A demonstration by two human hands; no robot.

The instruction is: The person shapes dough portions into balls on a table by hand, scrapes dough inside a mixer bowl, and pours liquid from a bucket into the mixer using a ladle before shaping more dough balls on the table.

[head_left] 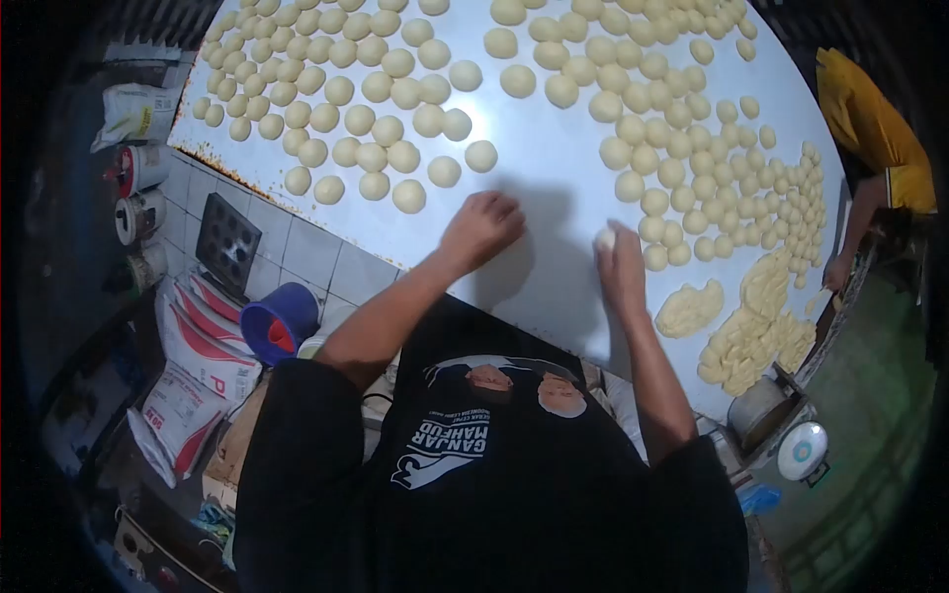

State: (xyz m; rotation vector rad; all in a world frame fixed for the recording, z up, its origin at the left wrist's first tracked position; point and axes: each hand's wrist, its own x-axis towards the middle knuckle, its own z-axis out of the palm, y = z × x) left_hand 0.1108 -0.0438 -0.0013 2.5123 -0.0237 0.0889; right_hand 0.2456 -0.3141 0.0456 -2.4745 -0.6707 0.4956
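Observation:
Many round pale dough balls lie on the white table (554,138), larger ones (409,196) at the left and more (629,186) at the right. My left hand (484,229) is over the table near its front edge, just right of the left group, with its fingers curled; anything inside them is hidden. Beside the right group, my right hand (619,259) is closed on a small piece of dough (606,238) that shows at its fingertips. Flattened dough (690,308) and a lumpy dough mass (746,346) rest to the right of that hand.
A co-worker in a yellow top (870,119) stands at the right edge, one hand (838,274) by the table. A pot (759,410) and a lid (803,451) are at the lower right. Left below the table are sacks (193,405), a blue bucket (280,324) and a dark moulded tray (227,242).

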